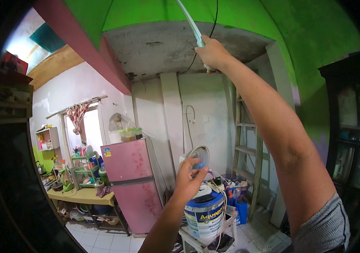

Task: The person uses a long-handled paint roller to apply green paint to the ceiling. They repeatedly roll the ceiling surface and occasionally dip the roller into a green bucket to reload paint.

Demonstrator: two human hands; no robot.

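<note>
Raised high toward the ceiling, my right hand (214, 54) is closed round a long pale blue-and-white handle (191, 24). The handle slants up and leftward, and its far end runs out of the picture, so its kind is hidden. My left hand (187, 180) is lifted at chest height with its fingers loosely bent and apart, nothing visible in them. Behind its fingers shows a small fan (201, 154). Below and to its right a white paint bucket (203, 219) with a blue lid stands on a white stool (197, 239), with a dark-and-white item on top.
A pink fridge (131, 181) stands left of centre. A wooden ladder (246, 149) leans by the far wall. Dark cabinets (353, 126) rise at the right. A dark cable (216, 19) hangs near the handle. Farther left is a yellow counter (76, 195) with a green dish rack (83, 168).
</note>
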